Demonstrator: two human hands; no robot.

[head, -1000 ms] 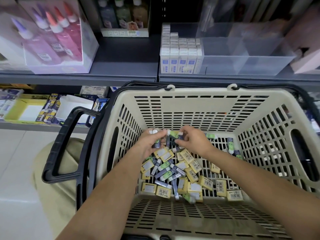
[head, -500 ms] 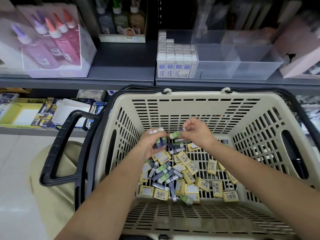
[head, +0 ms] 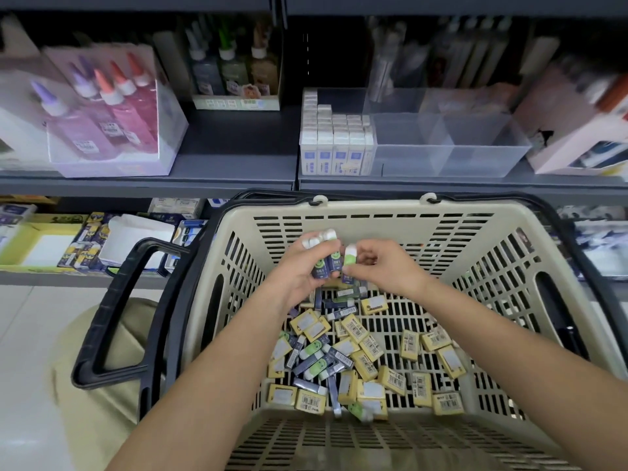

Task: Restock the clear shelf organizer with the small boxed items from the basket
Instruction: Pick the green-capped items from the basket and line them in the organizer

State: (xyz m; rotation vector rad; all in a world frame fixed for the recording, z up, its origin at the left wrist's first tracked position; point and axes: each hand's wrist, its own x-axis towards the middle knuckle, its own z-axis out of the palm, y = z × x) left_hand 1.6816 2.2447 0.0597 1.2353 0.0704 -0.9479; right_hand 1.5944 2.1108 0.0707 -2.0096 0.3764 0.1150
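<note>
A beige slotted basket [head: 373, 219] holds several small boxes: yellow ones [head: 365, 363] and dark blue ones with green and white ends [head: 316, 365]. My left hand [head: 302, 266] is shut on a bunch of the dark blue boxes [head: 323, 265], held upright above the pile. My right hand [head: 380, 263] pinches one more dark blue box [head: 350, 258] right beside that bunch. On the shelf behind stands the clear organizer [head: 475, 154]; its left compartment is packed with white and blue boxes [head: 336, 144], the other compartments are empty.
The basket's black handle [head: 112, 311] hangs down at the left. On the upper shelf stand a display box of glue bottles [head: 102, 113], a carton of small bottles [head: 234, 76] and a pink box [head: 577, 120]. The lower shelf holds stationery packs [head: 85, 239].
Both hands have risen from the pile toward the basket's far wall, carrying the dark blue boxes. The view has tilted up, so more of the shelf shows.
</note>
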